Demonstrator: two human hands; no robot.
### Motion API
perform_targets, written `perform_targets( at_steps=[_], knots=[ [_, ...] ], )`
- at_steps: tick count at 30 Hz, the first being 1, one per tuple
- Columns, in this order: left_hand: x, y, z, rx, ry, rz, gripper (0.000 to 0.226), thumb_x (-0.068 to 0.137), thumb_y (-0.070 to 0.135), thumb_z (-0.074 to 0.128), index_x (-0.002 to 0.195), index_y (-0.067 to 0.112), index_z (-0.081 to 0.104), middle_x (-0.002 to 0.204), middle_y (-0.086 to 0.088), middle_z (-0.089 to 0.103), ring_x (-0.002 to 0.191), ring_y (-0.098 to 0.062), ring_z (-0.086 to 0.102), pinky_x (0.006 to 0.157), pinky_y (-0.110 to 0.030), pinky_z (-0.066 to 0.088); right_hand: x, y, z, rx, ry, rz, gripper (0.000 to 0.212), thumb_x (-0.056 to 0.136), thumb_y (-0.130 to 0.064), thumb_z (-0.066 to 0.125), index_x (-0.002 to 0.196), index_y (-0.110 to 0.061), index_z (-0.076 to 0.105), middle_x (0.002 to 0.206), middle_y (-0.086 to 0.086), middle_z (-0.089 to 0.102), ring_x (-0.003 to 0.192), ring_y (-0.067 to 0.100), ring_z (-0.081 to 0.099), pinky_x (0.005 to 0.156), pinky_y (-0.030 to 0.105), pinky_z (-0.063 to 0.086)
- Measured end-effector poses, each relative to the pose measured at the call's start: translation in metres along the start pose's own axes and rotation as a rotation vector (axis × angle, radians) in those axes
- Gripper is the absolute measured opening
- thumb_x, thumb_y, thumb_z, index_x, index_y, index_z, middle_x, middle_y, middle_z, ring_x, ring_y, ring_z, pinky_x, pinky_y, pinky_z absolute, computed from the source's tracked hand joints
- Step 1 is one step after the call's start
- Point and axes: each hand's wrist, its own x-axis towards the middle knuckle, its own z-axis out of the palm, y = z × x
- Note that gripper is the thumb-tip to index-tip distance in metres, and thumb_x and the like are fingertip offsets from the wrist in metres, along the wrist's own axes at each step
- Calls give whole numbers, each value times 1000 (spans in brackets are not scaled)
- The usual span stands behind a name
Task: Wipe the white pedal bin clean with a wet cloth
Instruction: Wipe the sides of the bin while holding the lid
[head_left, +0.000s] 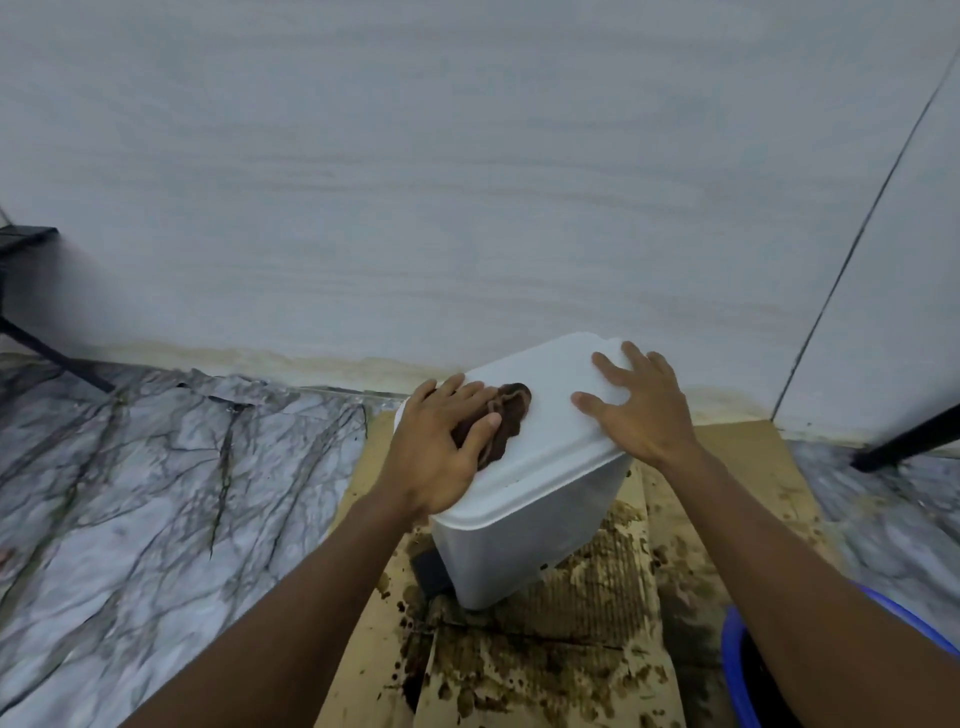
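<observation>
Kneeling over the job, we press a dark brown cloth (501, 421) onto the shut lid of the white pedal bin (524, 514), which stands near the foot of a pale wall (467, 182). At far left a black metal frame (23, 291) leans in from the edge, its legs meeting the grey marble-veined floor (156, 493) that fills the left side of the view. Moving right, our left hand (441, 447) lies flat on the cloth at the lid's left part, its fingers (467, 397) held loosely together over the crumpled fabric and the thumb bearing down on its near edge; the cloth's far end pokes out beyond the fingertips. The bin sits on a flattened sheet of cardboard (545, 670), heavily blotched with dark wet stains around and in front of its base. A black pedal (431, 569) juts from the bin's lower left corner, just above the cardboard. Further right, our right hand (641, 410) rests palm down on the lid's right part, fingers spread wide and holding nothing, with the little finger reaching the far edge. The two hands lie apart, bare white lid between them. At the lower right a blue bucket (737, 654) shows beside the right forearm, partly hidden by it, and beyond it a black leg (909, 439) slants onto the floor by a dark seam in the wall.
</observation>
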Motion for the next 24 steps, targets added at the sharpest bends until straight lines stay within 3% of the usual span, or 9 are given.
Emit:
perform_targets(
  at_steps=[8, 12, 14, 18, 21, 24],
  knots=[
    [37, -9, 1, 53, -34, -55, 39, 109, 38, 45, 141, 24, 61, 153, 0, 54, 151, -24, 32, 127, -38, 12, -25, -7, -7, -138, -48, 46, 76, 91, -75, 32, 156, -39, 20, 169, -5, -1, 155, 25, -8, 119, 58, 16],
    [28, -20, -6, 66, -89, -57, 46, 110, 40, 41, 151, 23, 50, 158, -1, 48, 154, -26, 27, 125, -38, 7, -14, -22, 4, -296, -86, -162, 59, 100, -57, 18, 156, -41, 19, 169, 2, 2, 155, 26, -13, 119, 63, -6],
    [23, -20, -8, 54, -108, -49, 48, 109, 40, 40, 154, 24, 46, 158, -2, 47, 153, -26, 26, 123, -34, 6, -12, -25, 11, -274, -86, -257, 50, 104, -49, 17, 154, -47, 20, 169, -4, 6, 155, 24, -9, 118, 62, -11],
    [8, -20, -12, 34, -150, 18, 58, 105, 48, 39, 158, 23, 39, 162, -2, 42, 154, -19, 21, 116, -14, -6, -2, -19, 13, -218, -103, -237, 48, 103, -58, 19, 151, -56, 21, 168, -14, 9, 155, 17, -1, 121, 55, -9],
    [-5, -21, -17, 46, -198, 86, 64, 103, 49, 45, 160, 23, 35, 166, -1, 33, 157, -14, 13, 120, -18, -11, -4, -16, 13, -182, -98, -232, 47, 103, -60, 21, 149, -57, 24, 168, -15, 10, 155, 16, -1, 121, 53, -10],
    [-16, -23, -20, 41, -219, 125, 63, 104, 38, 54, 161, 22, 34, 167, -1, 30, 158, -15, 10, 126, -28, -8, -7, -18, 14, -165, -87, -228, 46, 103, -59, 23, 149, -57, 27, 167, -15, 12, 155, 16, 0, 122, 53, -11]
  ],
)
